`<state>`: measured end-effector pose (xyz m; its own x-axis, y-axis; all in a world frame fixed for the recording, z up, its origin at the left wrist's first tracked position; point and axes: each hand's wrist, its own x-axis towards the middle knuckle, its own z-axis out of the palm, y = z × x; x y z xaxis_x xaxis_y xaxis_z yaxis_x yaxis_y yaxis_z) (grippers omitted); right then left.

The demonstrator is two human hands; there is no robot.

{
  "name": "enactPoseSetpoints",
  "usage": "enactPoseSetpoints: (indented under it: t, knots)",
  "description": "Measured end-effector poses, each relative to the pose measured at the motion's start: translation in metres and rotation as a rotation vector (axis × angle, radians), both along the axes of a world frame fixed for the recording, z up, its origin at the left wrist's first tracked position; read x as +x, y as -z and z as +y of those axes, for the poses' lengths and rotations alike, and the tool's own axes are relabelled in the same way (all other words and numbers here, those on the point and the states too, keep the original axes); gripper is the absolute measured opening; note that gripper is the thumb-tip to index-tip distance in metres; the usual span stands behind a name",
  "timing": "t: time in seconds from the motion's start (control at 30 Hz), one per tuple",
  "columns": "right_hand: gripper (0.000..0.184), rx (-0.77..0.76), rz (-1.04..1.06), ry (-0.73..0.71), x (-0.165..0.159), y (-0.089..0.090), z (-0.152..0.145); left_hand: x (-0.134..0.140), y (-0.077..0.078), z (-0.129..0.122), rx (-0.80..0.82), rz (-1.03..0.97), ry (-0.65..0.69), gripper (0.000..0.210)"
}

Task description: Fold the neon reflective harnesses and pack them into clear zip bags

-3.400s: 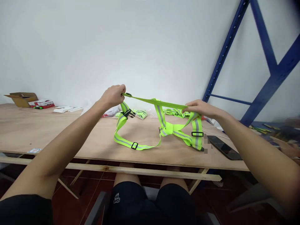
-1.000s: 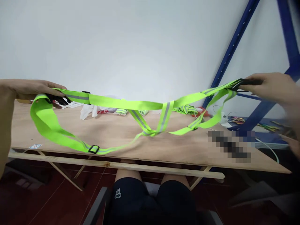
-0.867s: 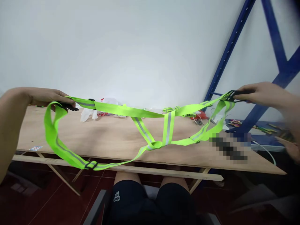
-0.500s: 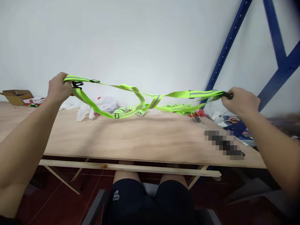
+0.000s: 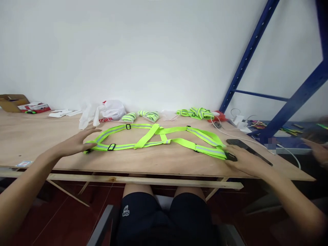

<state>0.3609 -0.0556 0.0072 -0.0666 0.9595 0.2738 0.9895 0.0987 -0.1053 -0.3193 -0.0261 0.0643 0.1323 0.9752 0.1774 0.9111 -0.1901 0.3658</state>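
A neon-yellow reflective vest [image 5: 146, 139] made of straps with grey stripes lies spread along the wooden table [image 5: 153, 160], its straps crossing near the middle. Black slider buckles sit on its straps. At its left end is my left hand [image 5: 73, 141], fingers stretched and apart, the thumb side close against the strap and a dark buckle end. My right hand [image 5: 243, 160] is at the other end, fingers and thumb around the strap beside a black buckle [image 5: 231, 156]. A dark phone [image 5: 248, 150] lies just behind that hand.
Packed yellow bundles [image 5: 150, 115], a loose strap pile [image 5: 197, 112] and a white plastic bag [image 5: 114, 110] lie along the wall. A cardboard box [image 5: 12, 102] stands far left. A blue metal frame [image 5: 246, 58] rises at right, where another person's hand [image 5: 317, 150] shows, blurred.
The vest came down from being stretched in the air between both hands onto the table. My left hand has let go and its fingers have spread; my right hand lowered with its end.
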Motion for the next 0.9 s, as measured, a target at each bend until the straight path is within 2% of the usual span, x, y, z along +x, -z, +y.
enactPoseSetpoints:
  t: [0.07,0.1,0.13,0.27,0.37,0.43,0.53,0.63,0.7,0.8,0.9]
  knots:
    - [0.044,0.010,0.035,-0.125,-0.025,-0.012,0.007,0.042,-0.011,0.006,0.041,-0.009,0.137,0.068]
    - [0.046,0.030,0.060,-0.176,-0.043,-0.016,0.013,0.067,-0.013,0.012,0.035,-0.007,0.225,0.066]
    - [0.046,0.054,0.089,-0.232,-0.064,-0.019,0.019,0.093,-0.011,0.021,0.034,-0.023,0.250,0.065]
    - [0.045,0.080,0.138,-0.499,-0.146,-0.014,0.055,0.185,0.008,0.074,-0.097,-0.100,0.237,0.072]
    - [0.041,0.033,0.119,-0.559,-0.182,-0.005,0.084,0.222,0.022,0.118,-0.173,-0.082,0.148,0.068]
    - [0.033,-0.020,0.104,-0.580,-0.191,-0.002,0.096,0.230,0.029,0.137,-0.207,-0.088,0.158,0.055]
    - [0.029,-0.069,0.089,-0.604,-0.193,0.002,0.105,0.228,0.034,0.147,-0.214,-0.162,0.228,0.043]
    - [0.033,-0.072,0.135,-0.600,-0.190,0.004,0.108,0.221,0.030,0.142,-0.183,-0.390,0.318,0.040]
    - [0.040,-0.102,0.205,-0.626,-0.188,0.003,0.109,0.218,0.024,0.136,-0.218,-0.585,0.341,0.037]
    - [0.044,-0.250,0.314,-0.721,-0.186,-0.005,0.111,0.215,0.021,0.132,-0.306,-0.788,0.306,0.034]
    - [0.033,-0.472,0.395,-0.710,-0.184,-0.020,0.114,0.216,0.032,0.132,-0.336,-0.911,0.300,0.038]
